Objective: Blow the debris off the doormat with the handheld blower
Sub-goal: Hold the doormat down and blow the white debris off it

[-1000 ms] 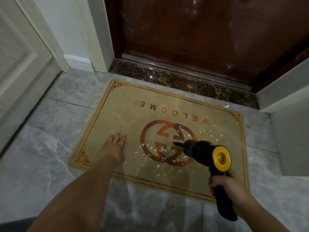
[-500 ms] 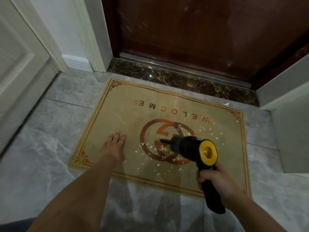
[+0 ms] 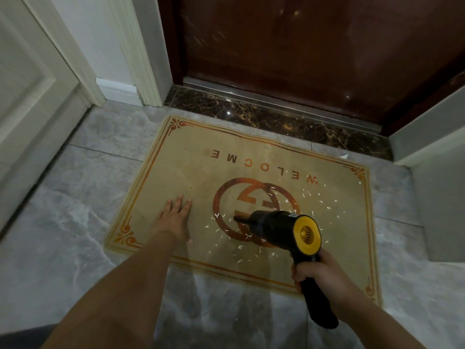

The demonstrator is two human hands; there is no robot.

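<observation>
While the left hand (image 3: 175, 219) lies spread flat on the doormat (image 3: 176, 172), the right hand (image 3: 319, 275) clasps the blower (image 3: 281, 229).

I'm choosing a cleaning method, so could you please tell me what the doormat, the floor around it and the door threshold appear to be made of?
The doormat looks like short-pile printed fabric: matte, no glare. The floor seems to be grey marble-look tile, smooth, with veining and grout lines. The threshold looks like polished dark stone with gold veins and bright glints, though a glazed imitation is possible.

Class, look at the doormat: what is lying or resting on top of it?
White debris scraps and the flat left hand lie on the doormat. The blower hides some of the mat.
</observation>
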